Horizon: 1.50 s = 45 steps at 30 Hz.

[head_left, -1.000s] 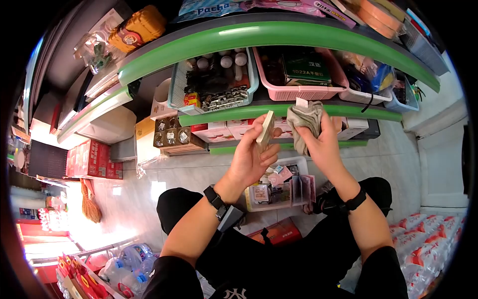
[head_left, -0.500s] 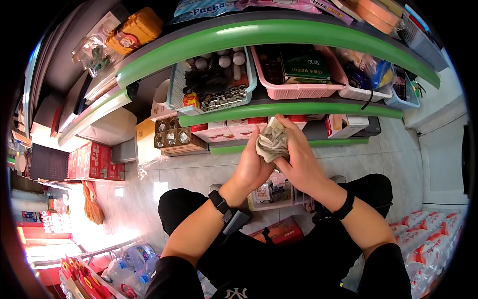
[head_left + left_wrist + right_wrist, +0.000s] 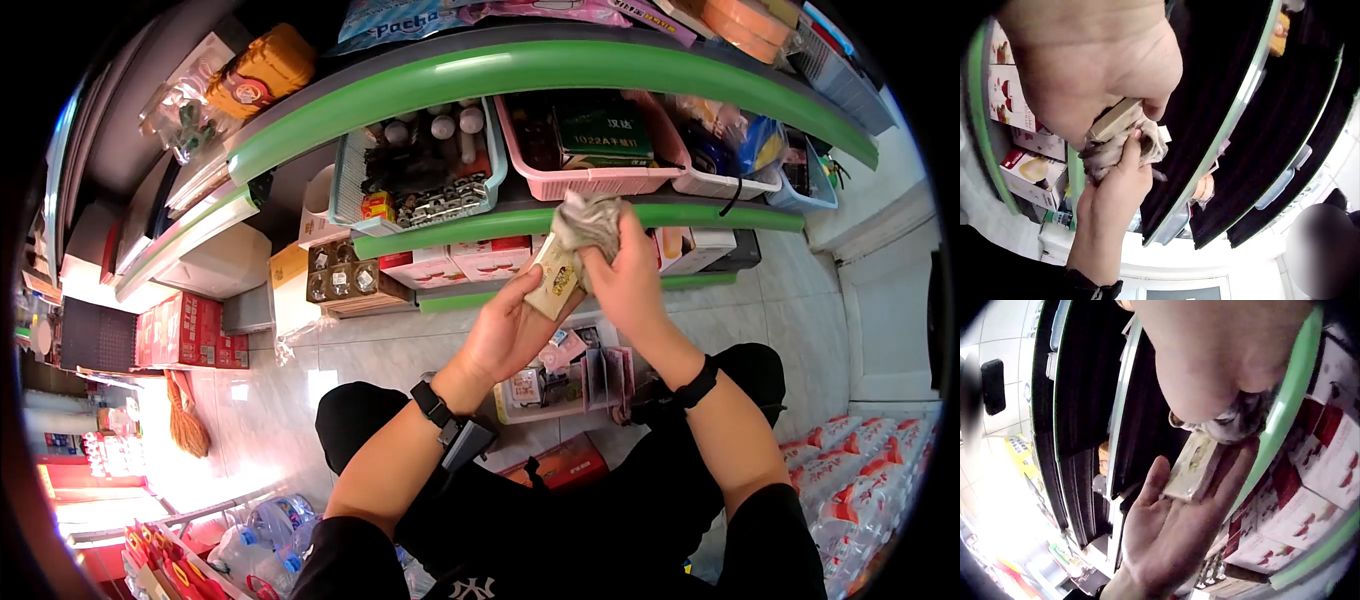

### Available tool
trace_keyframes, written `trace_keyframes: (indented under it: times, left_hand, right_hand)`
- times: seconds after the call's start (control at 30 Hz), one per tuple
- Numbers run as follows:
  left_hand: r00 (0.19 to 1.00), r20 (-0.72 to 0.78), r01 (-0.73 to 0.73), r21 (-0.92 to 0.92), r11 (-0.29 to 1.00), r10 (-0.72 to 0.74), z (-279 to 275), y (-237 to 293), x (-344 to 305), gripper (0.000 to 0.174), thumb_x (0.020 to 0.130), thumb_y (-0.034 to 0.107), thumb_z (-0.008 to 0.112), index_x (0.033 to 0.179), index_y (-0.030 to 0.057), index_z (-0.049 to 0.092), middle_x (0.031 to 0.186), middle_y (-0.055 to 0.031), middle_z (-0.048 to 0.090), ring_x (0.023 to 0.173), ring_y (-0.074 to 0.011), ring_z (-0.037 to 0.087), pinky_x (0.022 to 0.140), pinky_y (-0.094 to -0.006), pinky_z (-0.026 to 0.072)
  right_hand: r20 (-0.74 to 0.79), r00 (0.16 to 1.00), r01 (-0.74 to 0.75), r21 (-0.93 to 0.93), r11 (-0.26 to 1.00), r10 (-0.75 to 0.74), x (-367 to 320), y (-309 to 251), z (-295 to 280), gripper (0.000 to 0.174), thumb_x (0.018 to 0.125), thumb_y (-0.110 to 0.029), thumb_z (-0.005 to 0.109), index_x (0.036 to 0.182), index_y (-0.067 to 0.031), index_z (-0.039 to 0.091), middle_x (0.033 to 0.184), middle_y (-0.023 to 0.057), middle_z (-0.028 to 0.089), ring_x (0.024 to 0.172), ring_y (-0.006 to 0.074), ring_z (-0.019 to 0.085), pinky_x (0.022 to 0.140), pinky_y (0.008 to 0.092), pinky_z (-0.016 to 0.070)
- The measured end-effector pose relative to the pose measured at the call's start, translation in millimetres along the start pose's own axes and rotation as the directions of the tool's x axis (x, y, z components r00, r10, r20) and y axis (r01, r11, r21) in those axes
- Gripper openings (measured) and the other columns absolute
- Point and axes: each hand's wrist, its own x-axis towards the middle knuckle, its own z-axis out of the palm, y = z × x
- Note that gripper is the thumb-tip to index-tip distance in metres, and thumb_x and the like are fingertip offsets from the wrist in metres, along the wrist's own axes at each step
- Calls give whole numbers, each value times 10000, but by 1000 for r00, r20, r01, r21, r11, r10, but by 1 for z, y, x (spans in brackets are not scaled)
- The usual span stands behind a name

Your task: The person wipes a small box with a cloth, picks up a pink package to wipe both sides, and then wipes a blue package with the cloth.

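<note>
My left hand holds a small flat cream box with dark print on its face, tilted up. In the right wrist view the box lies along the fingers, with the thumb at its edge. A crumpled grey cloth is bunched in my right hand, thumb bent over it. The cloth covers the box's upper end. From the left wrist view, the cloth presses against the box. Below the hands stands a white plastic bin with small packets and cards inside.
Ahead, a green-edged shelf carries a blue basket, a pink basket and a white basket. Printed cartons line the lower shelf. A red box lies between the legs; wrapped bottles stand at right.
A second ago the hands were apart. They came together with the cloth wrapped about the box; now the right hand has drawn the cloth up and right, baring the box's printed face.
</note>
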Motion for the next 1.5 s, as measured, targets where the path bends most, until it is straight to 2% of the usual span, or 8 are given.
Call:
trace_keyframes:
  times: [0.3,0.5,0.67,0.8,1.03,1.1,1.2,1.5]
  left_hand:
    - [996,-86,-12,2,1000,12,-16,-1,-2,797,1078,664,268,1547,37,418,1570,-131,478,1450,-287,447,1250,-448,289]
    - [998,-14,-56,20,998,57,-3,-13,-4,774,1094,636,255,1573,37,359,1576,-123,460,1460,-251,427,1250,-415,275]
    - [1000,-1,-21,141,990,22,-11,-15,2,559,1070,143,459,1584,-25,317,1574,-149,445,1471,-244,406,1262,-397,255]
    - [995,-81,-44,204,978,62,-11,-2,2,536,1039,85,500,1550,-22,375,1490,-152,529,1375,-246,520,1178,-378,394]
    - [981,-156,-85,177,981,113,-28,11,5,394,1059,151,526,1425,6,519,1216,-60,659,1015,-155,667,901,-274,560]
    - [996,-46,-71,65,995,74,-34,14,4,379,1070,148,514,1422,9,524,1235,-65,668,1049,-156,672,923,-285,559]
    - [933,-347,-61,118,991,99,-15,10,6,318,1094,180,479,1385,82,561,1179,-27,677,910,-107,652,729,-222,495]
    - [936,-262,-95,461,882,237,-20,-3,0,326,1078,166,547,1376,40,590,1134,-21,699,909,-76,637,739,-228,494]
  right_hand:
    - [255,946,214,-20,977,-202,-34,-26,8,553,827,-68,712,1323,51,498,1445,243,498,1350,421,484,1137,489,386]
    - [156,975,167,-56,984,-157,-26,-8,7,507,837,-60,684,1286,52,476,1262,285,570,1186,491,543,1007,510,445]
    - [30,999,13,-83,996,-11,-7,9,-1,414,883,-65,671,1239,36,486,1057,270,667,1024,483,632,888,496,504]
    - [-49,997,-56,111,992,62,8,3,-16,346,929,-105,694,1212,32,549,1148,207,704,1089,297,690,943,381,516]
    - [12,999,30,186,982,-33,-12,-4,-13,377,959,-60,645,1309,26,534,1192,153,687,1090,268,659,986,367,490]
    - [148,989,-3,218,976,-30,-18,-14,-13,486,912,-44,660,1361,31,490,1352,197,600,1189,337,631,1033,399,482]
    - [303,939,160,29,987,-161,-20,-29,-13,600,855,-52,689,1393,49,445,1565,231,405,1297,458,547,1051,468,483]
    - [368,918,187,-74,979,-148,-25,-35,-8,545,828,-59,703,1312,40,475,1417,241,497,1136,475,604,929,509,517]
